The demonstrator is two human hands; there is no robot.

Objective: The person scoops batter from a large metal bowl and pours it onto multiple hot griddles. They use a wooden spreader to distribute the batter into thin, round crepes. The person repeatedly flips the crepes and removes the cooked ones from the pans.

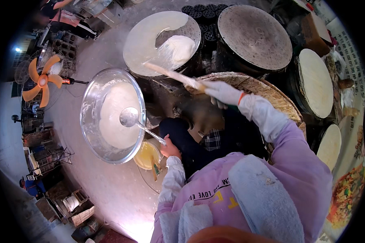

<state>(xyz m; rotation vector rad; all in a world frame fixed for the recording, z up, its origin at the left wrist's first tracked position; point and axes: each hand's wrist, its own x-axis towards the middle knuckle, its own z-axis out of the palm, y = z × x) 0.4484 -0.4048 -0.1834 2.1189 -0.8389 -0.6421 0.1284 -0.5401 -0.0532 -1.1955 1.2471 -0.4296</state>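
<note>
White-gloved in the head view, the right hand (224, 92) closes round a wooden paddle (174, 75) slanting up-left over the near edge of a round griddle (192, 34). Ahead-left of that nearer hand lies a dough lump (180, 48); contact is unclear. The bare left hand (171, 148) grips a metal ladle (129, 117) above batter (115, 99) in a steel bowl (91, 109). Grey floor (103, 46); orange fan (41, 81) far left.

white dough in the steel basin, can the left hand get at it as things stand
Probably yes, with the metal ladle: the left hand grips its handle, its bowl shows over the white dough, and the steel basin is uncovered, with nothing else apparently blocking the way.
</note>
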